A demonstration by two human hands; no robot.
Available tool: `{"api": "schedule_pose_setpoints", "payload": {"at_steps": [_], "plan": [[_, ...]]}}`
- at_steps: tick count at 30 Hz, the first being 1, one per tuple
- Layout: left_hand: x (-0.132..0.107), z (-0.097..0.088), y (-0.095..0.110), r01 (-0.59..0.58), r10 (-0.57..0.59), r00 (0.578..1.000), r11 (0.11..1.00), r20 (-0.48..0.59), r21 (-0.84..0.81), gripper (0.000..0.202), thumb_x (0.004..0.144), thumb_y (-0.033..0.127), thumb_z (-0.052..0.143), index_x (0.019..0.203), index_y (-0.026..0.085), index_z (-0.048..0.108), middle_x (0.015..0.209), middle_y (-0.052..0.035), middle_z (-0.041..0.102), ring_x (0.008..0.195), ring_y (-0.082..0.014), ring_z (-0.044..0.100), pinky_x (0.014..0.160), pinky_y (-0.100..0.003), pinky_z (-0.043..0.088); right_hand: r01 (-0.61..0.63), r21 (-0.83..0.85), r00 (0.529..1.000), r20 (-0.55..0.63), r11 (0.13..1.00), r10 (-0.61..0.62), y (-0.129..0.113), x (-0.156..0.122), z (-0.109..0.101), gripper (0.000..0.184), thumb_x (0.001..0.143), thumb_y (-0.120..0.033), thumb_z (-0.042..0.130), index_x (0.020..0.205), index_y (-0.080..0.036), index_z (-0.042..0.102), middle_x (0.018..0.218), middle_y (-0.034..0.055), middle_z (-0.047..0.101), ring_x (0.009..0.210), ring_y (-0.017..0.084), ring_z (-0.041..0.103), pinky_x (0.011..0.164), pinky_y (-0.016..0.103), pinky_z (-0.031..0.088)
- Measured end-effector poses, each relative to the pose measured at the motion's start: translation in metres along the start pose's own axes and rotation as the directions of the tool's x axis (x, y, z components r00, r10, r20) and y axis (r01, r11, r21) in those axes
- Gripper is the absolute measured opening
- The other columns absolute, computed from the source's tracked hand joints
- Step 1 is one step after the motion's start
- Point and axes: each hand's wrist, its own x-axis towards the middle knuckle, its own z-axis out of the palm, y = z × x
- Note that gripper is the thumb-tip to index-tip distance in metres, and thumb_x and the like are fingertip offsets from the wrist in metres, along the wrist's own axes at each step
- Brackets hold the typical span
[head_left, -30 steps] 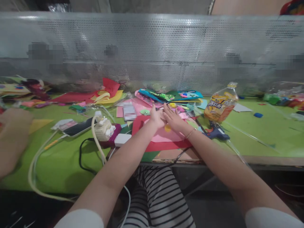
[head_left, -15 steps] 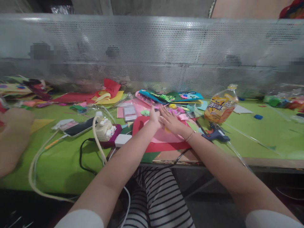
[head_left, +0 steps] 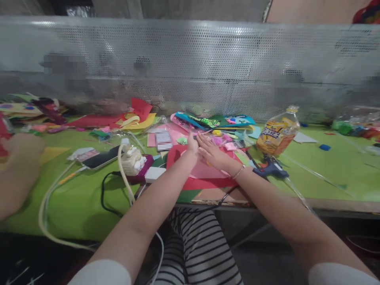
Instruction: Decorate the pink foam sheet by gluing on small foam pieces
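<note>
- Palm against palm, the left hand and right hand are meeting over the pink sheet, right fingers stretching straight; I cannot tell whether the 2 are closing on anything.
- The pink sheet is lying on a red sheet near the desk's front edge; heavy leaning could be creasing both.
- The glue gun is sitting beside the right forearm, below the bottle; an outward swing could be knocking either.
- A black cord is crossing the edge, risking snags.
- A white adapter is crowding the left forearm.
</note>
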Motion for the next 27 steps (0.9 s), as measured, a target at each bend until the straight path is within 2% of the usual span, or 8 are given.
{"api": "schedule_pose_setpoints", "payload": {"at_steps": [4, 8, 12, 15, 17, 20, 23, 27], "plan": [[-0.001, -0.003, 0.001, 0.106, -0.096, 0.991, 0.989, 0.095, -0.101, 0.071, 0.086, 0.062, 0.014, 0.102, 0.012, 0.061, 0.079, -0.0141, 0.065, 0.074, -0.0227, 0.062, 0.061, -0.033, 0.049, -0.104, -0.084, 0.994, 0.001, 0.991, 0.105, 0.014, 0.001, 0.0, 0.059, 0.096, -0.043, 0.016, 0.148, -0.015, 0.018, 0.154, 0.0118, 0.018, 0.143, 0.023, 0.012, 0.112, 0.053, 0.014], [0.005, -0.007, -0.001, 0.096, -0.08, 0.992, 0.983, 0.102, -0.156, 0.052, 0.086, 0.054, 0.031, 0.089, 0.012, 0.061, 0.062, -0.008, 0.059, 0.053, -0.0149, 0.053, 0.048, -0.025, 0.041, -0.157, -0.269, 0.987, -0.055, 0.95, 0.148, 0.032, -0.001, 0.003, 0.052, 0.096, -0.035, 0.021, 0.143, -0.013, 0.031, 0.151, 0.0175, 0.025, 0.141, 0.03, 0.016, 0.106, 0.063, 0.016], [0.007, -0.004, -0.006, 0.069, -0.07, 0.998, 0.997, -0.009, -0.041, 0.011, 0.082, 0.021, 0.052, 0.076, 0.013, 0.058, 0.05, 0.0005, 0.05, 0.044, -0.0088, 0.046, 0.046, -0.021, 0.036, -0.183, -0.307, 0.98, -0.132, 0.934, 0.149, 0.036, 0.001, 0.002, 0.046, 0.093, -0.034, 0.035, 0.13, -0.009, 0.046, 0.138, 0.0214, 0.043, 0.13, 0.031, 0.036, 0.103, 0.05, 0.032], [0.006, 0.0, -0.01, -0.031, 0.035, 0.996, 0.998, -0.086, 0.051, 0.009, 0.073, 0.004, 0.057, 0.07, 0.013, 0.057, 0.05, 0.0013, 0.052, 0.045, -0.0077, 0.047, 0.049, -0.021, 0.037, -0.234, -0.265, 0.968, -0.151, 0.936, 0.199, 0.031, 0.002, -0.004, 0.036, 0.091, -0.035, 0.041, 0.114, -0.011, 0.056, 0.117, 0.0193, 0.058, 0.107, 0.027, 0.055, 0.091, 0.039, 0.043], [0.006, 0.0, -0.011, -0.106, 0.117, 0.986, 0.989, -0.117, 0.101, 0.012, 0.07, 0.002, 0.06, 0.065, 0.012, 0.056, 0.05, 0.0007, 0.053, 0.046, -0.0081, 0.049, 0.05, -0.021, 0.038, -0.249, -0.238, 0.965, -0.142, 0.939, 0.22, 0.028, 0.002, -0.008, 0.032, 0.09, -0.038, 0.043, 0.104, -0.013, 0.058, 0.106, 0.0162, 0.063, 0.095, 0.025, 0.059, 0.082, 0.036, 0.045], [0.008, -0.002, -0.012, -0.177, 0.197, 0.97, 0.974, -0.143, 0.143, 0.013, 0.068, 0.005, 0.064, 0.064, 0.013, 0.056, 0.05, 0.0007, 0.054, 0.048, -0.0092, 0.052, 0.053, -0.022, 0.04, -0.247, -0.211, 0.965, -0.147, 0.946, 0.22, 0.023, 0.0, -0.012, 0.029, 0.088, -0.036, 0.048, 0.104, -0.013, 0.055, 0.1, 0.0141, 0.066, 0.088, 0.024, 0.061, 0.073, 0.032, 0.045], [0.012, -0.007, -0.012, -0.159, 0.185, 0.967, 0.976, -0.177, 0.149, 0.01, 0.071, 0.009, 0.064, 0.067, 0.014, 0.056, 0.051, 0.001, 0.054, 0.05, -0.0098, 0.054, 0.056, -0.023, 0.043, -0.224, -0.164, 0.971, -0.12, 0.961, 0.206, 0.02, 0.0, -0.015, 0.024, 0.085, -0.023, 0.05, 0.106, -0.012, 0.055, 0.098, 0.0131, 0.068, 0.085, 0.023, 0.063, 0.071, 0.03, 0.045], [0.017, -0.012, -0.011, -0.148, 0.202, 0.946, 0.965, -0.252, 0.218, 0.012, 0.072, 0.013, 0.066, 0.065, 0.015, 0.055, 0.049, 0.0024, 0.051, 0.044, -0.0068, 0.047, 0.051, -0.021, 0.038, -0.223, -0.121, 0.972, -0.107, 0.967, 0.211, 0.017, 0.001, -0.018, 0.031, 0.081, -0.011, 0.048, 0.111, -0.013, 0.057, 0.095, 0.0108, 0.07, 0.084, 0.022, 0.064, 0.069, 0.028, 0.044]]}}
